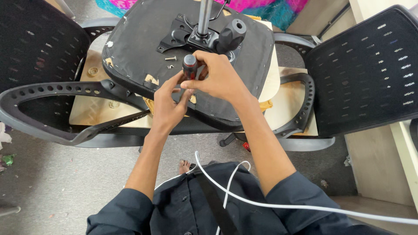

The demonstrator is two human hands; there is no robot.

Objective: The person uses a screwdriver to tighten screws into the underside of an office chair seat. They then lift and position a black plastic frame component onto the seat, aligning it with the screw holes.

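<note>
Grey concrete floor (65, 174), scuffed and littered with small scraps at the left edge; on it, office chairs laid over with black mesh backrests, one at far left (37, 43) and one at far right (370, 69); flat pale wooden board (91, 109) lying beneath the central parts; grey perforated armrest (56, 89) sweeping across the left, a second dark armrest (305, 104) curving at the right; centre of view, an upturned chair seat (139, 39), black fabric underside facing up, staples along its rim, torn patches showing tan padding; black metal mechanism plate (183, 35) fixed at the seat's middle, silver gas-lift column (204, 15) rising from it, black adjuster knob (232, 35) just beside; person's dark sleeves and shirt at bottom of view, white cable (278, 204) running across the chest; right hand (220, 78) closed around a screwdriver (189, 65), black and red handle upright over the seat underside, near its front edge; left hand (167, 102) just below, fingertips pinched together at the tool's lower shaft, thumb touching the right hand; tip of the tool hidden behind the fingers; loose screw (170, 58) lying on the fabric just left of the handle, apart from both hands.
</note>
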